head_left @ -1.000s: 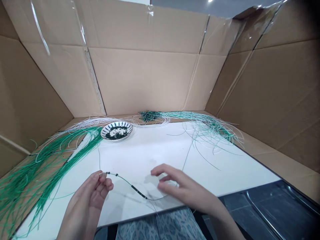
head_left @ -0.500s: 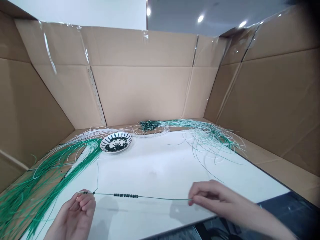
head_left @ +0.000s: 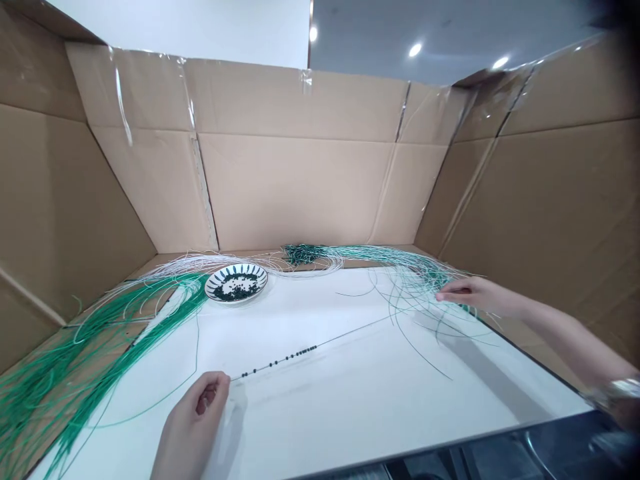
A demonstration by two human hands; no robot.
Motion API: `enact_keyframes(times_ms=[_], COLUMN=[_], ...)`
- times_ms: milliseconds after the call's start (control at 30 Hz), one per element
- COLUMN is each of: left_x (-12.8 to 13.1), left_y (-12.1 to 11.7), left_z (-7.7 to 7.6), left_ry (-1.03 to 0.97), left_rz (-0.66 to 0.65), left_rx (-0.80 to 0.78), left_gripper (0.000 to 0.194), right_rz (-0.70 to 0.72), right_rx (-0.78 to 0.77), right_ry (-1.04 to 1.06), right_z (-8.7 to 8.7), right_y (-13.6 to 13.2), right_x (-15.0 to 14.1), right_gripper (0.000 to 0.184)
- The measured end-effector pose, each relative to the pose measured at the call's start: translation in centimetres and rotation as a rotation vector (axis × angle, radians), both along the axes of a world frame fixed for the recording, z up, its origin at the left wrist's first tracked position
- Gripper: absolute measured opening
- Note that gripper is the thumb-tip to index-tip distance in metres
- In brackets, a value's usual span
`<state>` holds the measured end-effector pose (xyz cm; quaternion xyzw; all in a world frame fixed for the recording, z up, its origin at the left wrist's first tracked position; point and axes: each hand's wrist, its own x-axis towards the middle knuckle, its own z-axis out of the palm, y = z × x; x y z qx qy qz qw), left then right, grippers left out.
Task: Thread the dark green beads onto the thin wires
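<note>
Thread likely light, limp, slippery; grip bare lengths beyond the beads. Left hand, fingers closed, pinches near length; right hand, fingers together, apparently far length.

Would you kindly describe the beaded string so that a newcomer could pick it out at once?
Find the white tabletop between cardboard walls, then the left hand over its near side. A thin string slants away rightward from that hand. Unlike the loose green strands nearby, it runs straight, dotted with small dark beads.

Left hand on beaded cord
</note>
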<state>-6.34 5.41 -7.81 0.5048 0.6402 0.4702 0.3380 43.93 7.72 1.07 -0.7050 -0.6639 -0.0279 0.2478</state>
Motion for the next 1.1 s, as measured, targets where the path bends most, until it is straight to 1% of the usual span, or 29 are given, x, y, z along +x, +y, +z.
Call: enact_keyframes(times_ms=[67, 133, 233, 267, 300, 367, 433, 500, 567, 600, 700, 800, 900, 1033, 1100], left_x=[0.9, 1.1, 0.4, 0.0, -0.2, -0.3, 0.8, 2.9, 5.8, 7.3, 10.8, 12.2, 11.9, 10.6, 9.7], left_y=[-0.1, 0.0, 0.3, 0.4, 0.5, 0.7, 0.9, 1.3, 1.9, 2.2, 3.2, 3.7, 3.8, 3.4, 3.0], left_z=[-0.2, -0.5, -1.1, -1.4, -1.6, -2.1, -2.2, -1.9, -1.3, -0.8, 0.5, 1.5, 2.2, 2.7, 2.5], left_ry=[0.176, 0.323, 0.475, 0.512, 0.553, 0.663, 0.79, 0.867, 0.895, 0.907, 0.934, 0.937, 0.923, 0.898, 0.884], left_rz=[-0.044, -0.083, -0.125, -0.117, -0.103, -0.089, -0.155, -0.285, -0.37, -0.397, -0.467, -0.513, -0.527, -0.515, -0.513], left_rx=[0.012, 0.021, 0.012, 0.017, 0.034, 0.113, 0.21, 0.261, 0.254, 0.24, 0.211, 0.177, 0.15, 0.136, 0.138], left_gripper=[0.024, 0.023, 0.022, 0.023, 0.028, 0.041, 0.044, 0.041, 0.036, 0.033, 0.025, 0.024, 0.028, 0.025, 0.025], right_rz=[0.049, 0.082, 0.125, 0.147, 0.181, 0.31, 0.519, 0.735, 0.873, 0.907, 0.923, 0.914, 0.885, 0.818, 0.818], right_rx=[-0.117, -0.19, -0.228, -0.227, -0.223, -0.211, -0.217, -0.258, -0.27, -0.269, -0.246, -0.238, -0.244, -0.254, -0.252], right_ry=[-0.068, -0.128, -0.172, -0.176, -0.175, -0.157, -0.116, -0.082, -0.067, -0.066, -0.07, -0.091, -0.083, -0.017, 0.018], right_z=[-2.0, -3.1, -3.3, -3.3, -3.3, -3.4, -3.9, -4.6, -5.3, -5.6, -6.2, -6.5, -6.5, -6.2, -6.2], right_y=[2.0, 4.1, 7.0, 7.7, 8.2, 8.4, 7.5, 6.1, 4.8, 4.5, 4.2, 4.4, 4.2, 3.9, 4.0], right_x=[-0.1, 0.2, -0.1, -0.7, -1.7, -4.9, -9.1, -13.4, -16.8, -18.0, -19.8, -20.1, -19.9, -19.1, -18.7], right_gripper=[0.026, 0.024, 0.017, 0.018, 0.023, 0.029, 0.03, 0.024, 0.021, 0.02, 0.015, 0.016, 0.018, 0.009, 0.007])
